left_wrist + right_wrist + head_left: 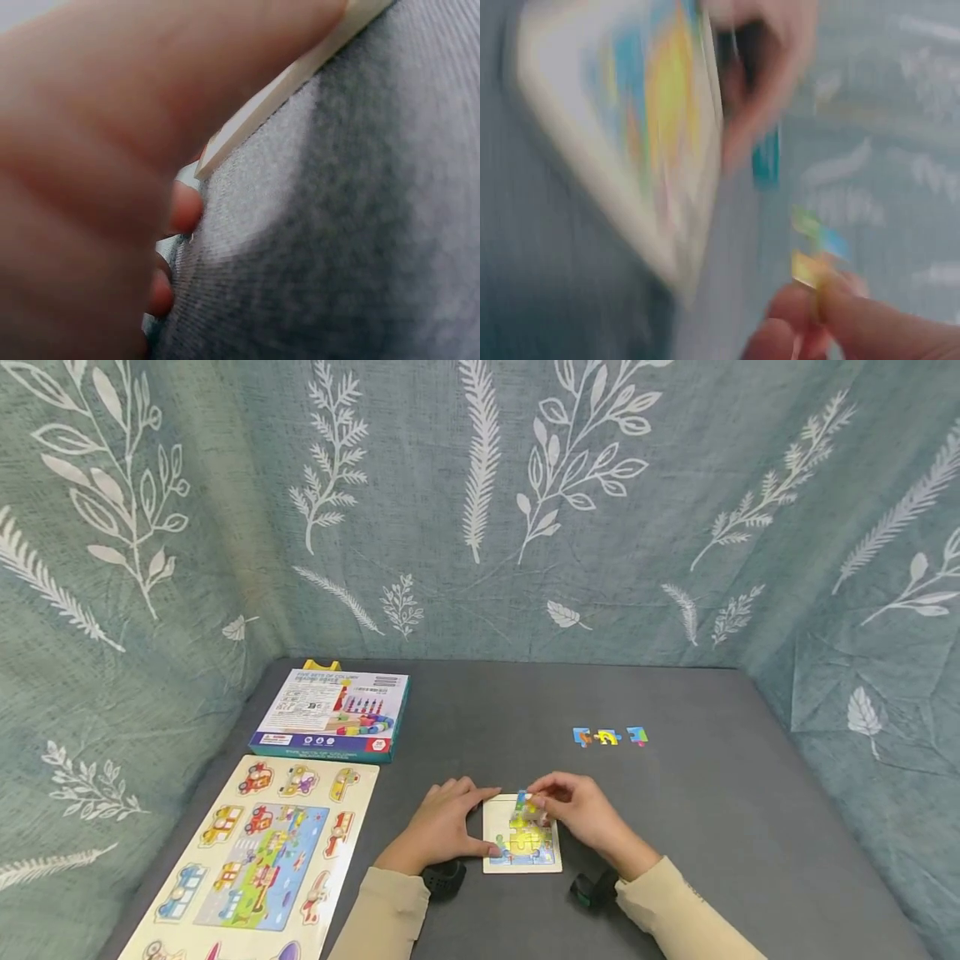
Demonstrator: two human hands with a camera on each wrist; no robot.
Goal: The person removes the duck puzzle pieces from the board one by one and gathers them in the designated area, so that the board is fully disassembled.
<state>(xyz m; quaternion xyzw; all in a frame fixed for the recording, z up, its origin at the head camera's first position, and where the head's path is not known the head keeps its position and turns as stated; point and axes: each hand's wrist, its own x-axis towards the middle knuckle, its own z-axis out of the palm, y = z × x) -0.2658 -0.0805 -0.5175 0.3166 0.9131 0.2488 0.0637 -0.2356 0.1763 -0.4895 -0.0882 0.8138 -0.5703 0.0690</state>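
Observation:
A small square puzzle board (496, 814) with a pale frame lies flat on the dark table, its lower part filled with yellow and blue pieces. My left hand (441, 825) rests at the board's left side, index finger by the top left corner and thumb on the lower left edge. Between thumb and fingers my right hand (588, 814) pinches a jigsaw piece (808, 259) with blue, green and yellow on it, just over the board's upper part. In the right wrist view the piece and board are blurred. The left wrist view shows mostly the thumb (247, 45) along the board's edge.
Three loose jigsaw pieces (607, 737) lie in a row farther back on the right. At the left is a large vehicle puzzle board (352, 785), with a toy box (330, 710) behind it and a yellow item (322, 665) at the back. A patterned cloth (450, 593) surrounds the table.

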